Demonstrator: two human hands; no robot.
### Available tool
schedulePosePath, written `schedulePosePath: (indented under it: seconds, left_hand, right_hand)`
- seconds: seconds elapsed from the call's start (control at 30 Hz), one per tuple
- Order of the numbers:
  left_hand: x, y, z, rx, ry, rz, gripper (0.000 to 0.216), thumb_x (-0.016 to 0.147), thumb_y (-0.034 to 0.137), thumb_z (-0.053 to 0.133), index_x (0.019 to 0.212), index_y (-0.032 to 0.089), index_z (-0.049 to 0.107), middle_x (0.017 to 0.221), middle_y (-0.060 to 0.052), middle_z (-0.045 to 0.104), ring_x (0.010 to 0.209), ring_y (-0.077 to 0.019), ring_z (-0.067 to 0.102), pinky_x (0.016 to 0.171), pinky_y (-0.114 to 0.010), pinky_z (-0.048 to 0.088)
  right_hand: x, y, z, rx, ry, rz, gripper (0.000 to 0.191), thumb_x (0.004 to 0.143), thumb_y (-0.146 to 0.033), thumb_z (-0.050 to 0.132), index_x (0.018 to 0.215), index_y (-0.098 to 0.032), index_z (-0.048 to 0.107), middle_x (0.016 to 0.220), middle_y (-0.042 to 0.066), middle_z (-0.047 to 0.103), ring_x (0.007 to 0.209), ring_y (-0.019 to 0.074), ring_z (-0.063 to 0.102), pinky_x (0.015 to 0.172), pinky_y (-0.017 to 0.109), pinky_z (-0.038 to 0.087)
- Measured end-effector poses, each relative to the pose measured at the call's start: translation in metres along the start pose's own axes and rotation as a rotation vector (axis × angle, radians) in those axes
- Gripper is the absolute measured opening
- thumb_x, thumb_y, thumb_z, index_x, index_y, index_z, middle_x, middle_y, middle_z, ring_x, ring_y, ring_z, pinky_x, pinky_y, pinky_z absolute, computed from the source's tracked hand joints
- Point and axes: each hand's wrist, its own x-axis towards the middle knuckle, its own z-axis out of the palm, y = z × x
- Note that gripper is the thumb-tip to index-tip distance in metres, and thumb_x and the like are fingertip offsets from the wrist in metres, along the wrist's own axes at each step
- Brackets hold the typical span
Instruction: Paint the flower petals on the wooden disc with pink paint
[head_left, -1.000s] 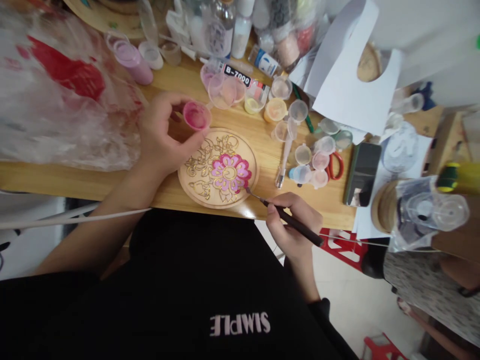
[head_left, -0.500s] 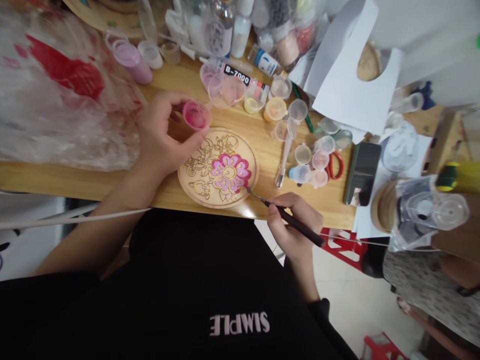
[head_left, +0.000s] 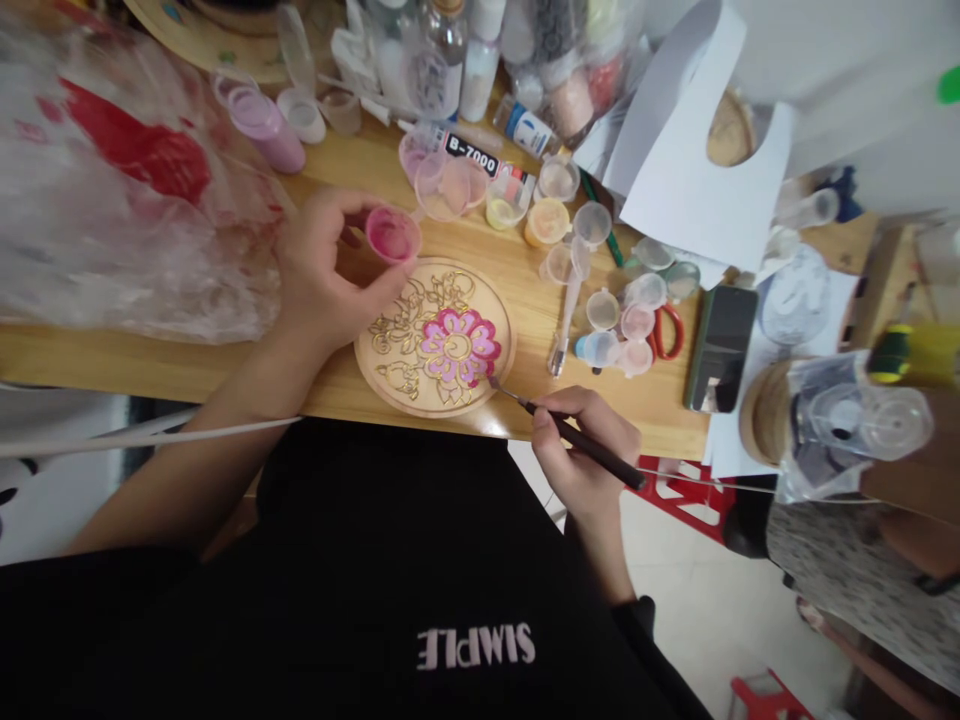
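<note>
A round wooden disc with gold outlines and a pink and purple flower lies near the front edge of the wooden table. My left hand is closed round a small pot of pink paint, held just above the disc's far-left rim. My right hand pinches a thin dark brush over the table's front edge. The brush tip touches the disc's right rim beside the flower.
Several small paint pots, red scissors, a B-7000 glue tube and bottles crowd the far side. A crumpled plastic bag lies at left. A phone and white paper sit at right.
</note>
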Motion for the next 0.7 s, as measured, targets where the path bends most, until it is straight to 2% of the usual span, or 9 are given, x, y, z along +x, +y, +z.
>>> schedulePosePath:
  seconds: [0.43, 0.7]
  left_hand:
    - [-0.0011, -0.0055, 0.0006, 0.028, -0.014, 0.018, 0.052, 0.084, 0.047, 0.081, 0.124, 0.018, 0.063, 0.112, -0.007, 0.073, 0.097, -0.0209, 0.073, 0.083, -0.036, 0.063]
    - [0.0001, -0.0067, 0.0005, 0.010, -0.021, 0.042, 0.050, 0.082, 0.042, 0.079, 0.123, 0.018, 0.064, 0.109, -0.005, 0.071, 0.096, -0.0204, 0.072, 0.083, -0.037, 0.063]
  right_hand:
    - [0.0012, -0.0016, 0.0009, -0.013, 0.017, 0.002, 0.011, 0.085, -0.014, 0.064, 0.081, -0.025, 0.067, 0.065, -0.004, 0.070, 0.053, 0.0139, 0.066, 0.051, 0.025, 0.052]
    - [-0.0001, -0.0012, -0.0005, -0.020, 0.008, 0.030, 0.010, 0.085, -0.016, 0.064, 0.081, -0.025, 0.068, 0.066, -0.004, 0.071, 0.053, 0.0143, 0.066, 0.051, 0.026, 0.052]
